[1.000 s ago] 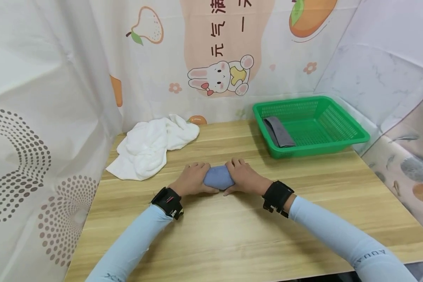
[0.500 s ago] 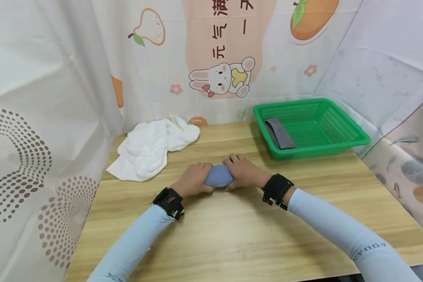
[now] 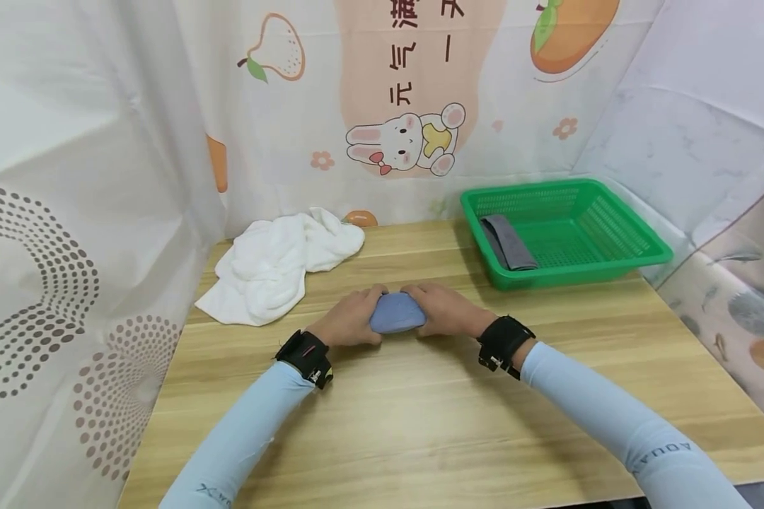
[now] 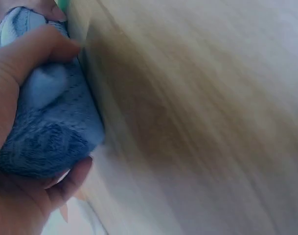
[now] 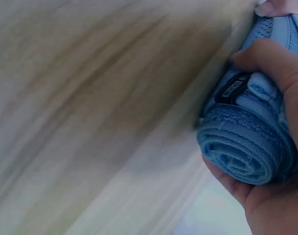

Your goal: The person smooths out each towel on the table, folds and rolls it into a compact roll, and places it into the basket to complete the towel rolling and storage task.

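Blue terry roll (image 3: pixel 397 312) sits right between the two hands on my feed, long axis running side to side, so neither hand is nearer. I've got left hand (image 3: pixel 351 318) gripping one end and right hand (image 3: pixel 447 311) gripping the other, thumbs over the near side. Can't tell if it's touching the wooden table (image 3: pixel 433 424) or just off it. Green basket (image 3: pixel 586 274) is back and to the right, nearer the right hand; its raised rim stands between the roll and the grey cloth (image 3: pixel 511 244) inside. White cloth (image 3: pixel 274 261) is bunched back left, nearer the left hand.
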Demonstrator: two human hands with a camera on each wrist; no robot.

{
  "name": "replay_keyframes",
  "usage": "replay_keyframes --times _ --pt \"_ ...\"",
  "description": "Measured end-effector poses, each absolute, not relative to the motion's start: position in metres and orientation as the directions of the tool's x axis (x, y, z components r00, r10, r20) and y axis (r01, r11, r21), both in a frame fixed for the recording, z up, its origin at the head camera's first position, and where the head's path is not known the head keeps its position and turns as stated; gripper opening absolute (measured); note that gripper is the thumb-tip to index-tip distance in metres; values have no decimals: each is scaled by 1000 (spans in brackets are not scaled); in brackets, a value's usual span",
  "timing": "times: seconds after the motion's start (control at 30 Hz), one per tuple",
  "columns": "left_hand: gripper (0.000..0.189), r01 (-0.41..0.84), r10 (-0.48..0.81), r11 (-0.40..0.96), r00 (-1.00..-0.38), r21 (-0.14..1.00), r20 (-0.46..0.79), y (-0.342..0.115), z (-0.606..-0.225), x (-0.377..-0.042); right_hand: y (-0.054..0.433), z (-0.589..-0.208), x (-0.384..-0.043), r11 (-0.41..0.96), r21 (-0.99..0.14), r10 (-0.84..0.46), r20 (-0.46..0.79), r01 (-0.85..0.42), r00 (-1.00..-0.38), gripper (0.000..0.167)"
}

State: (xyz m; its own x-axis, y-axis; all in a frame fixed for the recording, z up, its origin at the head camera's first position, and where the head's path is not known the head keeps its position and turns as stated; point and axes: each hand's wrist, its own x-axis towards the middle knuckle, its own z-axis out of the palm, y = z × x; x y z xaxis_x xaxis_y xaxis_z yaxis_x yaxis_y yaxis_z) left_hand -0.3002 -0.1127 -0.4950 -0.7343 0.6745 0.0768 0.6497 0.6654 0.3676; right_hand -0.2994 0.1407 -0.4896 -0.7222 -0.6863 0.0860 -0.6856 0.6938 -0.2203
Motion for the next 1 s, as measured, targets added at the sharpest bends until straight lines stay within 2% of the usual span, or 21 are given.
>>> replay_keyframes --times 0.1,0.2,0.3,0.37,0.47,0.53,0.6,0.7,0.83,1.0 --pt "91 652 665 646 -736 398 128 -108 -500 -300 151 -485 -296 711 -241 -665 74 -660 -743 91" --pt "93 625 590 649 -773 434 231 -103 -504 -296 162 -474 -293 730 -249 -635 98 -636 -767 93" --pt "81 561 434 680 -827 472 357 -92 -502 -292 176 -454 -293 769 -263 -561 159 -582 -813 93" --pt "63 542 359 697 -831 469 426 -79 -497 -291 186 -437 -296 800 -289 -484 209 -527 -850 92" --pt "38 611 396 680 -772 406 498 -51 -488 -293 203 -413 -300 834 -336 -355 282 -439 -891 93" --pt "30 705 494 637 -683 311 537 -27 -483 -294 213 -402 -302 845 -362 -281 327 -394 -902 92" --pt "29 781 586 584 -595 222 551 -2 -479 -293 222 -394 -305 846 -384 -227 368 -370 -902 90" --pt "37 839 683 535 -500 101 533 35 -476 -292 230 -388 -306 845 -410 -176 393 -343 -902 88" --pt "41 851 746 525 -466 11 476 71 -473 -291 239 -386 -306 858 -417 -141 367 -299 -919 87" --pt "29 850 726 528 -447 -6 523 97 -467 -293 253 -385 -303 866 -429 -99 355 -256 -930 85"
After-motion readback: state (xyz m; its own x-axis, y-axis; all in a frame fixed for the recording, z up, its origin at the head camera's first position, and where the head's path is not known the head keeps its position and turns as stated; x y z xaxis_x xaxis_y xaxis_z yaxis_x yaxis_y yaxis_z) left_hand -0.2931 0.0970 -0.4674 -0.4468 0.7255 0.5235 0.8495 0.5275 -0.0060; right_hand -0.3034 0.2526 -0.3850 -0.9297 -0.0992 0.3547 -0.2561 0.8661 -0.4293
